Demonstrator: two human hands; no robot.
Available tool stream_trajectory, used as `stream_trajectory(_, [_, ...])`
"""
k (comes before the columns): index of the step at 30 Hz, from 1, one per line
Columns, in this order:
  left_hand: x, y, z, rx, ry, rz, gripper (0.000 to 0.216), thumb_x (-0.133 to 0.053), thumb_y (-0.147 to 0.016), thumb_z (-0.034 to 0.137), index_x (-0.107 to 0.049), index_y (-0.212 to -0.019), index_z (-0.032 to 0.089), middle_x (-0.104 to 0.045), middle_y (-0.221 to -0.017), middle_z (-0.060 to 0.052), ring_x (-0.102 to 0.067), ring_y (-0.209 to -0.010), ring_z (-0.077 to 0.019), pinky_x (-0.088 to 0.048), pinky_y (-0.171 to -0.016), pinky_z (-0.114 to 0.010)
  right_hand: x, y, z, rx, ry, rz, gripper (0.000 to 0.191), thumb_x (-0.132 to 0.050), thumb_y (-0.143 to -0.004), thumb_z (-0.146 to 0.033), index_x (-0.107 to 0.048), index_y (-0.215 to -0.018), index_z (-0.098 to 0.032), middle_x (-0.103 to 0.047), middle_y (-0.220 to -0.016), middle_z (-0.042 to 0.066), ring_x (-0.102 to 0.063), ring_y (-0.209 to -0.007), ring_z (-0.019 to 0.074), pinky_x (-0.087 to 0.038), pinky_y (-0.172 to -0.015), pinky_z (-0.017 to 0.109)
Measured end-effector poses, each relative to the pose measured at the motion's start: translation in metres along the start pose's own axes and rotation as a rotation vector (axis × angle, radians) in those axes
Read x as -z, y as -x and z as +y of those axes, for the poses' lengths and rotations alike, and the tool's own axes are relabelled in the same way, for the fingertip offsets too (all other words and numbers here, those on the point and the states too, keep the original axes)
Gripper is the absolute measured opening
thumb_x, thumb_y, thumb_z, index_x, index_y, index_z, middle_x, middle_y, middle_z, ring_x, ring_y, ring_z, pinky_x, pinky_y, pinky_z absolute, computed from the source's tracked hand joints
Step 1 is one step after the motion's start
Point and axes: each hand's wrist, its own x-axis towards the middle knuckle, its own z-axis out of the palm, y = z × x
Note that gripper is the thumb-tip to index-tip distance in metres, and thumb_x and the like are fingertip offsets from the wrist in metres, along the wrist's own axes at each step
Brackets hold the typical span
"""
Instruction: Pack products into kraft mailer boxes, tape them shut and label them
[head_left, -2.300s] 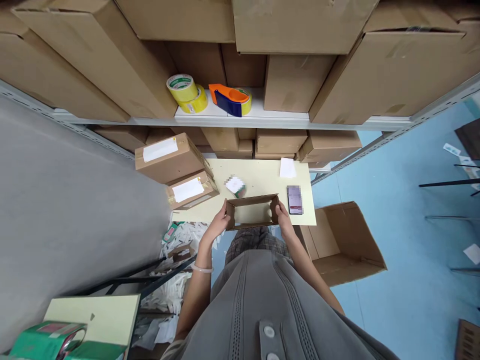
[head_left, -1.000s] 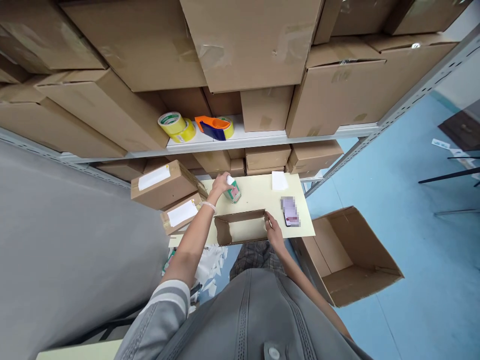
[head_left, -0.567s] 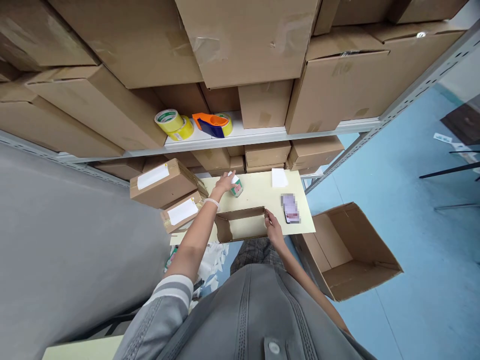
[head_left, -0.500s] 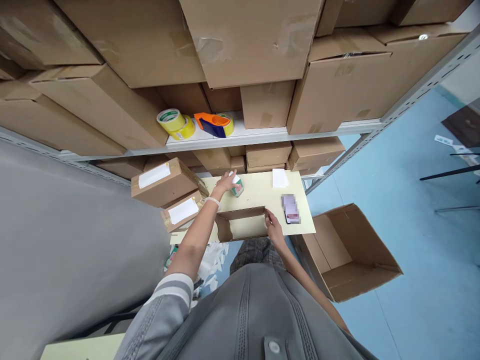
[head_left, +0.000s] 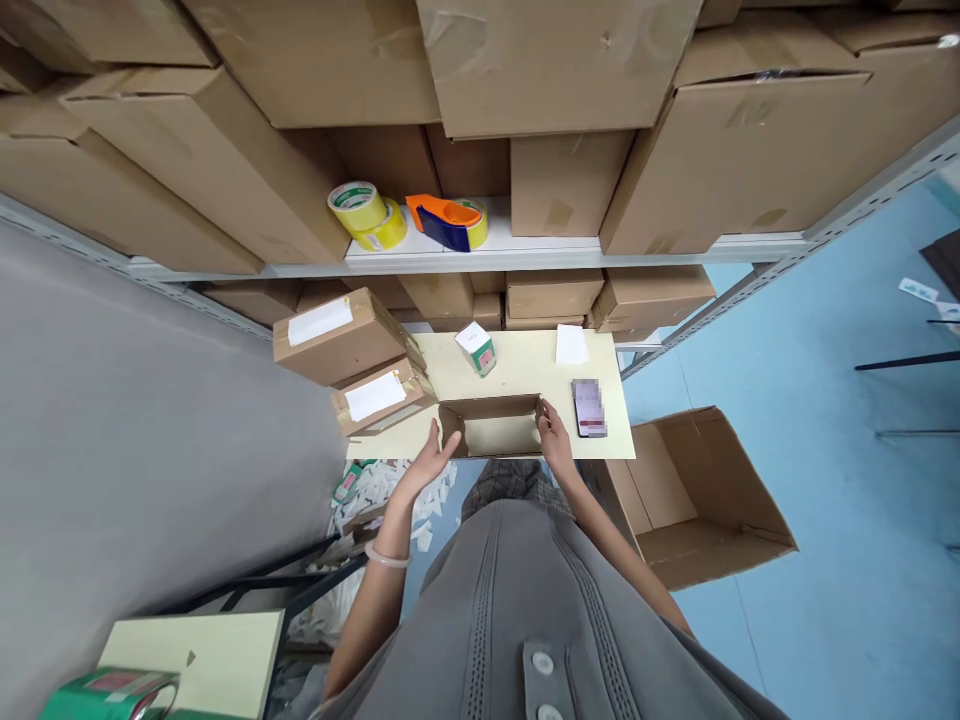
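A small cardboard box [head_left: 491,407] with its top open stands at the table's front edge; the pale tabletop shows through inside its walls. My right hand [head_left: 553,440] grips its right end wall. My left hand [head_left: 431,462] is at the opposite end, thumb inside the wall and fingers outside it. Behind the cardboard box, a small white and green box [head_left: 477,350] stands on the table, untouched by either hand.
Two taped cartons with white labels [head_left: 322,322] are stacked at the table's left. A phone [head_left: 589,408] and white paper [head_left: 571,344] lie right. Tape rolls [head_left: 367,215] and a tape dispenser [head_left: 448,222] sit on the shelf. A large open carton [head_left: 675,480] stands on the floor.
My left hand has let go of the white and green box and come back to the cardboard box's left end. My right hand has stayed on the right end. The view has shifted slightly.
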Motion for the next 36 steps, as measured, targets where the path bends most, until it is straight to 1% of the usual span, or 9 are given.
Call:
stream_trajectory(3, [-0.014, 0.014, -0.001, 0.052, 0.126, -0.102, 0.078, -0.038, -0.097, 0.047, 0.007, -0.159, 0.031, -0.025, -0.164, -0.008, -0.04, -0.144, -0.0246, -0.049, -0.104, -0.041, 0.0, -0.006, -0.005, -0.043, 0.02, -0.02, 0.06, -0.04, -0.091, -0.042, -0.047, -0.146, -0.018, -0.053, -0.146, 0.012, -0.05, -0.132, 0.0259, -0.037, -0.113, 0.045])
stream_trajectory(5, [-0.014, 0.015, 0.006, 0.04, 0.148, -0.079, 0.08, -0.038, -0.096, 0.037, 0.012, -0.157, 0.034, -0.027, -0.163, -0.005, -0.048, -0.138, -0.0224, -0.054, -0.098, -0.039, -0.001, -0.009, -0.009, -0.046, 0.016, -0.029, 0.058, -0.04, -0.091, -0.041, -0.048, -0.145, -0.02, -0.053, -0.146, 0.011, -0.051, -0.132, 0.0255, -0.039, -0.112, 0.044])
stream_trajectory(9, [-0.002, 0.002, 0.018, -0.083, 0.01, 0.069, 0.082, -0.041, -0.09, 0.023, 0.002, -0.16, 0.031, -0.028, -0.163, 0.0, -0.04, -0.143, -0.0191, -0.046, -0.109, -0.034, -0.009, -0.014, -0.021, -0.037, 0.012, -0.025, 0.059, -0.037, -0.093, -0.039, -0.043, -0.148, -0.019, -0.046, -0.151, 0.011, -0.043, -0.138, 0.0243, -0.035, -0.114, 0.043])
stream_trajectory(13, [0.005, -0.015, 0.018, -0.187, -0.071, 0.101, 0.079, -0.036, -0.09, 0.016, 0.0, -0.16, 0.026, -0.025, -0.164, 0.001, -0.026, -0.15, -0.0152, -0.029, -0.12, -0.032, -0.018, -0.012, -0.037, -0.03, 0.157, -0.051, 0.066, -0.036, -0.095, -0.044, -0.03, -0.154, -0.015, -0.037, -0.155, 0.017, -0.035, -0.143, 0.0288, -0.032, -0.115, 0.047])
stream_trajectory(19, [0.012, -0.013, 0.023, -0.179, -0.148, 0.079, 0.068, -0.031, -0.1, 0.035, -0.003, -0.161, 0.022, -0.025, -0.164, -0.004, -0.022, -0.151, -0.0169, -0.026, -0.12, -0.032, -0.023, -0.014, -0.05, -0.058, 0.468, -0.137, 0.072, -0.044, -0.094, -0.05, -0.025, -0.156, -0.017, -0.045, -0.144, 0.022, -0.047, -0.131, 0.0398, -0.035, -0.106, 0.055])
stream_trajectory(24, [0.012, -0.006, 0.043, -0.079, -0.364, 0.036, 0.071, -0.025, -0.1, 0.054, -0.008, -0.16, 0.021, -0.028, -0.162, -0.012, -0.037, -0.145, -0.0294, -0.038, -0.112, -0.041, -0.03, -0.02, -0.05, -0.074, 0.533, -0.131, 0.076, -0.051, -0.092, -0.053, -0.027, -0.154, -0.016, -0.052, -0.134, 0.024, -0.053, -0.123, 0.0418, -0.035, -0.103, 0.054])
stream_trajectory(28, [0.004, -0.007, 0.055, -0.002, -0.514, 0.059, 0.069, -0.02, -0.1, 0.055, -0.018, -0.159, 0.018, -0.033, -0.159, -0.02, -0.043, -0.14, -0.0363, -0.042, -0.106, -0.048, -0.034, -0.014, -0.058, -0.086, 0.565, -0.055, 0.067, -0.044, -0.094, -0.053, -0.028, -0.147, -0.015, -0.049, -0.137, 0.024, -0.058, -0.114, 0.0387, -0.04, -0.097, 0.051])
stream_trajectory(32, [0.002, -0.007, 0.055, -0.014, -0.511, 0.081, 0.065, -0.015, -0.1, 0.055, -0.026, -0.157, 0.024, -0.04, -0.156, -0.018, -0.045, -0.139, -0.0349, -0.043, -0.104, -0.049, -0.03, -0.007, -0.064, -0.032, 0.479, 0.005, 0.05, -0.033, -0.096, -0.059, -0.035, -0.128, -0.021, -0.052, -0.133, 0.017, -0.062, -0.104, 0.0305, -0.044, -0.088, 0.044])
stream_trajectory(36, [0.003, -0.003, 0.055, 0.015, -0.501, 0.103, 0.067, -0.012, -0.099, 0.058, -0.027, -0.156, 0.028, -0.038, -0.157, -0.017, -0.047, -0.136, -0.0374, -0.043, -0.103, -0.052, -0.022, -0.005, -0.064, -0.014, 0.445, -0.024, 0.048, -0.028, -0.095, -0.065, -0.041, -0.117, -0.024, -0.059, -0.122, 0.011, -0.061, -0.099, 0.0268, -0.044, -0.086, 0.04])
